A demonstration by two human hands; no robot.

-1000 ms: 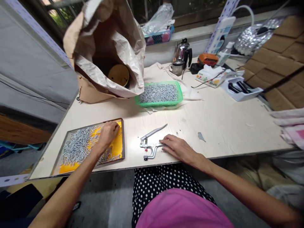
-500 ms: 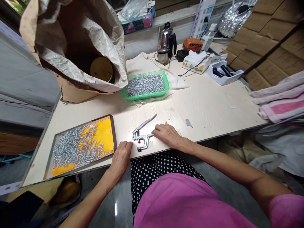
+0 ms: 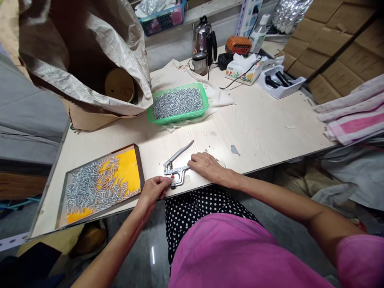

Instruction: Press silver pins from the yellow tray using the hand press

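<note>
Even, soft daylight, faint shadows, sharp centre, strong wide-angle bending at the edges.

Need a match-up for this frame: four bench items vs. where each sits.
1 pliers
2 basket
3 tray
4 kettle

A far edge of the table, behind a mug
B near-left corner, yellow floor
C left hand at its head, right hand on its handle
D beside the sack mouth

Pairs: 1-C, 2-D, 3-B, 4-A
</note>
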